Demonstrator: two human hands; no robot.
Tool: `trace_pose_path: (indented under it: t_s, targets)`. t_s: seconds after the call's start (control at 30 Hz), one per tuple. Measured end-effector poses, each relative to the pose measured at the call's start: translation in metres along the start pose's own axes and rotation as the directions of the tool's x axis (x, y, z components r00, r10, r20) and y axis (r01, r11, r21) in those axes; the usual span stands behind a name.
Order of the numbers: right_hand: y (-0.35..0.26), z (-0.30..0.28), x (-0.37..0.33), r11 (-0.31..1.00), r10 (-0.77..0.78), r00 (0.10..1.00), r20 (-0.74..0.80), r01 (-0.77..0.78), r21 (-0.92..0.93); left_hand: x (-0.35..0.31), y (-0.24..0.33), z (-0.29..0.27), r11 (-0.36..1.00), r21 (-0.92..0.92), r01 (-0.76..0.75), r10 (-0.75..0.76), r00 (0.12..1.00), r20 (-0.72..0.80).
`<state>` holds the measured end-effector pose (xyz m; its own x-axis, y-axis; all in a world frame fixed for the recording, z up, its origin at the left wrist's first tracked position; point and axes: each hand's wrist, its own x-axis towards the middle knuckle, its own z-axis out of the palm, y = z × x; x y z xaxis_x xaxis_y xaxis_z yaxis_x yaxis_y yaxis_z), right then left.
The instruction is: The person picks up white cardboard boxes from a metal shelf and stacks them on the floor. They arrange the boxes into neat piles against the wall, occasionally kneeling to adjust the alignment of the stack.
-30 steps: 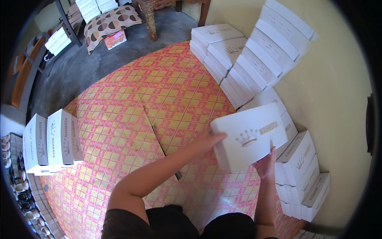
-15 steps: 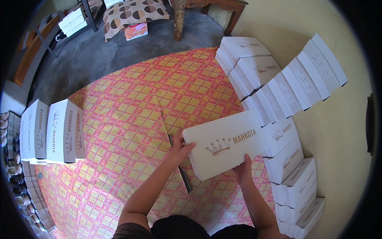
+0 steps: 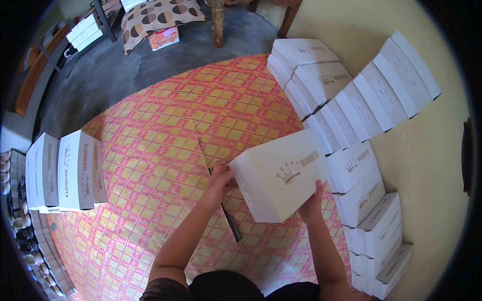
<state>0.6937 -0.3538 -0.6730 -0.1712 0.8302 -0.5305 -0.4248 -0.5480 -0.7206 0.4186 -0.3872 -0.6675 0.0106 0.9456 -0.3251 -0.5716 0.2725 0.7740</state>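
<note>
Between my two hands is a white cardboard box (image 3: 278,175) with a gold crown print, held tilted above the patterned floor covering. My left hand (image 3: 219,179) grips its left end, the fingers partly hidden behind the edge. On the near right side, my right hand (image 3: 312,203) clasps the lower edge with the thumb on the printed face. Beneath my left forearm, a dark strip (image 3: 231,226) lies on the floor. Just beyond the held box's right end rises a stack of similar white boxes (image 3: 351,163).
A tall, leaning column of white boxes (image 3: 384,90) stands by the right wall, with further stacks (image 3: 384,236) nearer me. Two groups of boxes (image 3: 75,170) stand at the left, next to footwear (image 3: 30,246) along a tiled edge. A dotted cushion (image 3: 160,20) lies at the back.
The box has been tipped so that its left end panel now shows more. My left hand has shifted slightly left, and my whole view has moved a little.
</note>
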Motion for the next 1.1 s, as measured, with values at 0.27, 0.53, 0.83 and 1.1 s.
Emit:
trace_pose_path:
  t_s: [0.27, 0.53, 0.83, 1.1]
  targets:
    - [-0.032, -0.039, 0.005, 0.993, -0.004, 0.998, 0.065, -0.004, 0.118, -0.015, 0.01, 0.068, 0.993, -0.119, -0.025, 0.057, 0.96, 0.275]
    - [-0.059, -0.033, -0.018, 0.931, 0.125, 0.992, -0.026, -0.108, 0.349, -0.024, 0.007, 0.106, 0.999, -0.01, 0.043, -0.035, 0.912, 0.409]
    - [-0.047, -0.104, -0.025, 0.968, -0.056, 0.991, 0.122, 0.024, 0.25, -0.033, -0.007, 0.125, 0.992, -0.061, 0.108, -0.069, 0.893, 0.446]
    - [-0.046, -0.138, -0.113, 0.992, 0.011, 0.996, 0.09, 0.001, -0.128, -0.053, -0.029, 0.137, 0.936, 0.138, 0.325, -0.352, 0.836, 0.421]
